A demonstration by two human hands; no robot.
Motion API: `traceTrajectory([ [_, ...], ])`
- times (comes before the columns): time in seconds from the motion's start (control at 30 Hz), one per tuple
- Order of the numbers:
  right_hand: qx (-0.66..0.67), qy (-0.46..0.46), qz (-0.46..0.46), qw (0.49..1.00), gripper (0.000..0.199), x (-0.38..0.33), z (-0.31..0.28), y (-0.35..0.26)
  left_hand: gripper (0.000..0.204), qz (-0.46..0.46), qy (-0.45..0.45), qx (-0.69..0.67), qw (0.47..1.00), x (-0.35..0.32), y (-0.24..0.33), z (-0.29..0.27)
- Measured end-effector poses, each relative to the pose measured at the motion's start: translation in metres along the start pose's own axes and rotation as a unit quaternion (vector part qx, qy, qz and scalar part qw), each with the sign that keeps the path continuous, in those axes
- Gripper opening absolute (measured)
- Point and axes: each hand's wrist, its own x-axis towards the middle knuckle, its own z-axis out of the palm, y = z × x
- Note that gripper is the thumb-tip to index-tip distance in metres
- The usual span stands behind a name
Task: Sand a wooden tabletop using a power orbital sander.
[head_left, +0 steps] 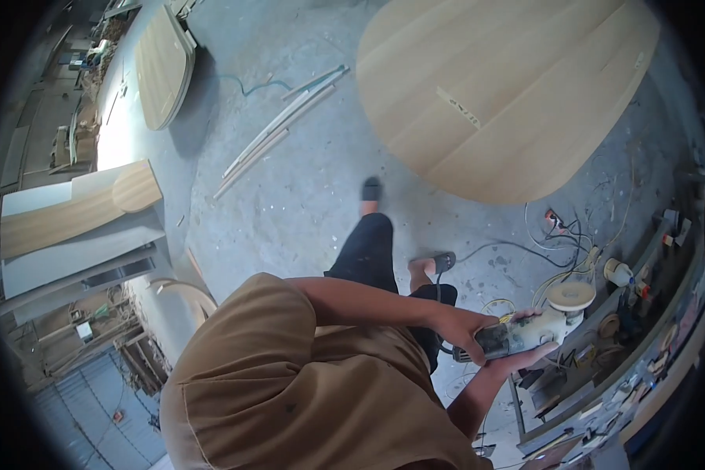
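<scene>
Dusty grey plastic fills both my hands: I hold an angle grinder (529, 329) out in front of me, over the concrete floor (305, 204). My left hand (464, 329) has its grip wrapped tight over the rear of the body, and my right hand (525, 354) cups the tool from underneath, fingers closed round it. The pale round pad (571, 295) at its head points toward the cluttered desk (642, 345) on my right, strewn with small tools and wires. A black cable (509, 249) trails across the floor near my sandalled feet. Ahead lies a large oval wooden tabletop (509, 86), well apart from the grinder; long wooden strips (278, 129) lie to its left, another rounded panel (163, 66) beyond.
</scene>
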Motion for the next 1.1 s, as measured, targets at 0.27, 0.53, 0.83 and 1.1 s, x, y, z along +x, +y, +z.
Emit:
traceTrajectory([
  [0.27, 0.104, -0.088, 0.023, 0.99, 0.087, -0.072, 0.119, 0.121, 0.057, -0.06, -0.015, 0.052, 0.997, -0.179, 0.046, -0.08],
  [0.53, -0.029, -0.003, 0.089, 0.996, 0.074, -0.138, 0.215, 0.278, 0.055, -0.147, -0.056, 0.091, 0.983, -0.329, 0.008, -0.209],
  [0.83, -0.229, 0.153, 0.007, 0.961, 0.092, -0.14, 0.208, 0.332, 0.033, 0.028, 0.277, 0.5, 0.82, -0.321, 0.079, -0.491],
  [1.1, -0.45, 0.098, 0.0, 0.887, 0.097, -0.092, 0.241, 0.356, 0.061, 0.181, 0.227, 0.75, 0.594, -0.131, 0.125, -0.601],
])
